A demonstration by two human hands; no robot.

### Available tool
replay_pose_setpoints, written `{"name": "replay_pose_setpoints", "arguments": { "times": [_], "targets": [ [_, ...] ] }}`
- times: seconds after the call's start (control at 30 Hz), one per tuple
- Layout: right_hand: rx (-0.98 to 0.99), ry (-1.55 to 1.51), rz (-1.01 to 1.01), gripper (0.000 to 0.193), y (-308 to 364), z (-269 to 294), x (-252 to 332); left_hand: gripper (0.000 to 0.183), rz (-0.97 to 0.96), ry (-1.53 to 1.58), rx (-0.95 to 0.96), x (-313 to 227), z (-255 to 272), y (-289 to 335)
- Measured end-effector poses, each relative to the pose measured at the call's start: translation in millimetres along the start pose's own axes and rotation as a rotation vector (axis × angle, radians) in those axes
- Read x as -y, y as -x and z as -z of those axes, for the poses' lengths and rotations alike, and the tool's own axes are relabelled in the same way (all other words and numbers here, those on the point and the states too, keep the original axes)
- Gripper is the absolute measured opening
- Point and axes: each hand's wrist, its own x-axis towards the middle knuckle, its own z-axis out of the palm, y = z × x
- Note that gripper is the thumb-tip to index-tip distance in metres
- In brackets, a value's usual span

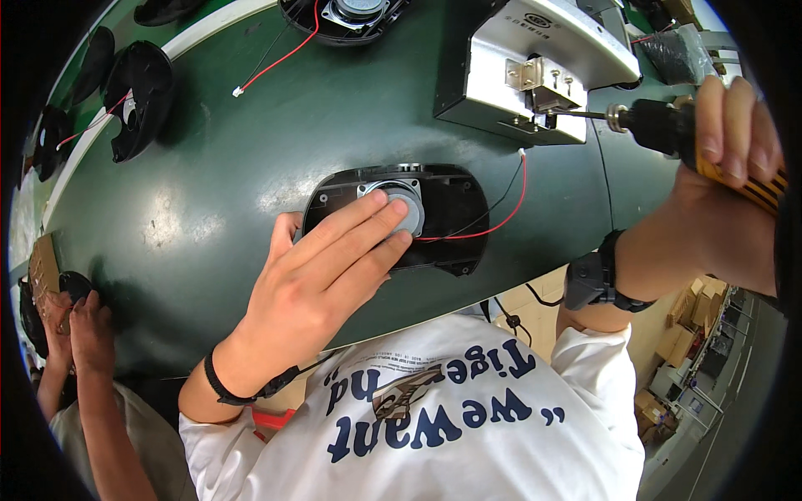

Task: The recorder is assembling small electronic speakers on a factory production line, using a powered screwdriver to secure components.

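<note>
My left hand (313,280) lies over a black plastic speaker housing (455,196), its fingertips pressed on the round grey speaker (409,209) set inside. Its thumb is at the housing's left edge, and the hand holds the housing against the table. A red and a black wire run from the speaker to a small white connector (522,153). My right hand (735,138) is closed around a yellow and black electric screwdriver (660,125). The screwdriver's long bit reaches the front opening of a silver screw feeder (501,83); the tip's exact contact cannot be made out.
The green table (225,167) carries another speaker housing (355,17) at the top, its wires trailing left. More black housings (142,100) stand at the far left beyond a pale curved strip. At lower left, another person's hands (88,326) handle a dark part. A clear plastic bag (681,54) lies at upper right.
</note>
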Motion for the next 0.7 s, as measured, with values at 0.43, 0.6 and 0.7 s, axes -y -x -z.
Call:
{"name": "replay_pose_setpoints", "arguments": {
  "times": [0.43,0.6,0.7],
  "targets": [
    [-0.261,0.02,-0.021,0.042,18,18,-10,0.055,0.016,0.027,-0.025,-1,-2,-4],
    [-0.232,-0.124,-0.094,0.042,23,10,-7,0.055,0.0,0.01,-0.028,-3,-3,-5],
    [-0.211,-0.123,-0.056,0.041,21,10,5,0.055,-0.009,0.0,-0.024,-2,-3,-4]
  ]
}}
